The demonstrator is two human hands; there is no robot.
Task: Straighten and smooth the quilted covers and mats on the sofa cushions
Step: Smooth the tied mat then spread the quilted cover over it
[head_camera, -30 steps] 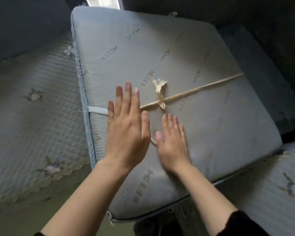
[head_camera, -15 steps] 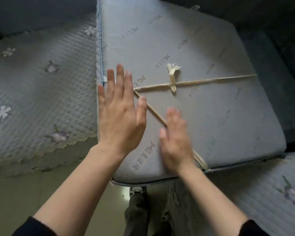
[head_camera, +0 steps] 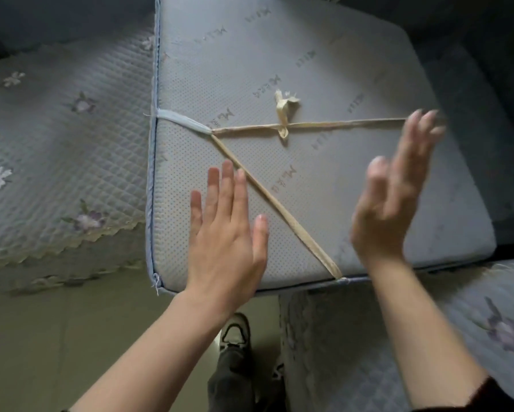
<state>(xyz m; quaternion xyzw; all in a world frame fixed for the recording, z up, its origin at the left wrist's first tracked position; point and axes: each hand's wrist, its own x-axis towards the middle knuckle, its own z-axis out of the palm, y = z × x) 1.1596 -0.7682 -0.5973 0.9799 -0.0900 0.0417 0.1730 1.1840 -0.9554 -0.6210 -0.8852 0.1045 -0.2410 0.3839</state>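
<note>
Repeated woven brand word (head_camera: pixel 286 179) on cushion (head_camera: pixel 324 69), starts with M, rest illegible

left hand (head_camera: pixel 226 233), right hand (head_camera: pixel 389 203): bare, forearms bare | sleeve cuff (head_camera: pixel 495 396): dark, lower right | trouser leg (head_camera: pixel 230 379): dark grey, bottom centre | sneaker (head_camera: pixel 235 330): white, black trim

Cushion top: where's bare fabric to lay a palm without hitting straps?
Widest free patch: the far half of the cushion, beyond the horizontal strap. Smaller one: the wedge between that strap, the diagonal strap and the right hand. Narrow strip between the left hand and the piped edge. Crowded around the knot and the blue band.
</note>
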